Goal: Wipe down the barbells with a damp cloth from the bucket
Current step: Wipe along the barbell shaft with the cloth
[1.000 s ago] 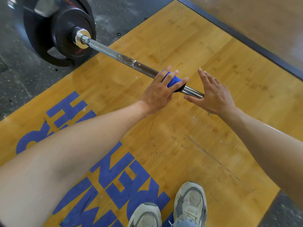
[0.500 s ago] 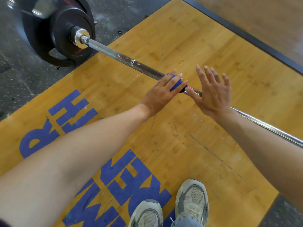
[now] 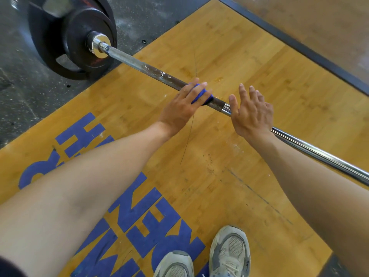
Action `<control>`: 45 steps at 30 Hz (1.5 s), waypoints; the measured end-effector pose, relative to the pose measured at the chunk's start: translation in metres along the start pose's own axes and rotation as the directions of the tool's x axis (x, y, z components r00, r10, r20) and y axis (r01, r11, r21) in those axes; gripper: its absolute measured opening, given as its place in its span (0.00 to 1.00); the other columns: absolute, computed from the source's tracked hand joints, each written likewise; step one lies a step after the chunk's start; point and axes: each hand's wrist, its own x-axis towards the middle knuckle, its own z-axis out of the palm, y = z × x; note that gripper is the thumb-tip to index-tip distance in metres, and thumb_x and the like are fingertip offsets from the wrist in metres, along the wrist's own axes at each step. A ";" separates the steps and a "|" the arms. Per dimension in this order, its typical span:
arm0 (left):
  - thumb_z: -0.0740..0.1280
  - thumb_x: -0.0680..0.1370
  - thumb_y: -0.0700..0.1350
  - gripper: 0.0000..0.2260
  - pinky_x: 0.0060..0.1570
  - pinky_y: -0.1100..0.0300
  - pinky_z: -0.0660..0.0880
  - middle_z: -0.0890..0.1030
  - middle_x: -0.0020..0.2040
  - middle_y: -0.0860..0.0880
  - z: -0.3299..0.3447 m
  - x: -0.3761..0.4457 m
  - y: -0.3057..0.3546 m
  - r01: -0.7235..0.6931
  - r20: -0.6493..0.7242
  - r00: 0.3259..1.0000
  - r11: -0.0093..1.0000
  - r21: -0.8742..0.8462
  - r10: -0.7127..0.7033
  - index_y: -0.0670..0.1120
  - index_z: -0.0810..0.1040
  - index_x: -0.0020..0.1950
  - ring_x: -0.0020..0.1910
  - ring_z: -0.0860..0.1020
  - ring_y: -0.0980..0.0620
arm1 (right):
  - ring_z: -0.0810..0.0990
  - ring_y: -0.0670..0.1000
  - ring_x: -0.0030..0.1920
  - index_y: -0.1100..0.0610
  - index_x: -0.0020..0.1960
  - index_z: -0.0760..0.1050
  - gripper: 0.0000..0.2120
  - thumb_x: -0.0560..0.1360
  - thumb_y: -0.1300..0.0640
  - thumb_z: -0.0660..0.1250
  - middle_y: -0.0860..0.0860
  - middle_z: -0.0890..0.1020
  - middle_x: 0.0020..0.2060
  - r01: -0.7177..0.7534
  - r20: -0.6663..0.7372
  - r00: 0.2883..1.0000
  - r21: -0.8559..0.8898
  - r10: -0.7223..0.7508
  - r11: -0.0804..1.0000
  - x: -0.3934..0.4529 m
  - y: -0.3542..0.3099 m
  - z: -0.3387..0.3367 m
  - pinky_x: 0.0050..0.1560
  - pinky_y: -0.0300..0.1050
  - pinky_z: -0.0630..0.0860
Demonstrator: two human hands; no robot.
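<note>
Left hand: the left hand (image 3: 180, 108) lies on the bar with straight fingers and presses the cloth (image 3: 200, 94) onto it; the fingers are not curled round the bar.
Right hand: the right hand (image 3: 252, 114) is just beside the left one, fingers straight and a little spread, palm against the bar; it holds nothing.
Cloth: blue, bunched under the left fingers, touching the dark knurled part of the bar; only a small part of it shows.
Bar: the bar (image 3: 143, 66) lies low over the platform, its long axis going from upper left to lower right; the upper-left end carries the plates, the lower-right part is shiny chrome and leaves the picture at the right edge.
Plates: black plates (image 3: 65, 37) stand upright on the dark rubber floor (image 3: 18, 92), just outside the platform edge.
Platform: the wooden platform (image 3: 249, 56) is yellow with big blue letters (image 3: 139, 212); its far edge is a dark strip (image 3: 289, 43) running diagonally at upper right.
Open room: bare wood on both sides of the bar, beyond it up to the dark strip and nearer to the person down to the shoes.
Shoes: two grey shoes (image 3: 229, 250) stand at the bottom, well apart from the bar.
</note>
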 end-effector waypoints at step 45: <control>0.48 0.77 0.32 0.28 0.71 0.46 0.71 0.75 0.72 0.41 0.031 0.082 0.026 -0.030 0.115 0.992 0.993 -0.114 0.043 0.39 0.73 0.74 0.73 0.72 0.37 | 0.40 0.50 0.82 0.42 0.82 0.42 0.39 0.77 0.25 0.39 0.50 0.47 0.83 0.029 0.112 0.993 0.073 -0.037 0.997 0.078 0.035 -0.017 0.80 0.60 0.46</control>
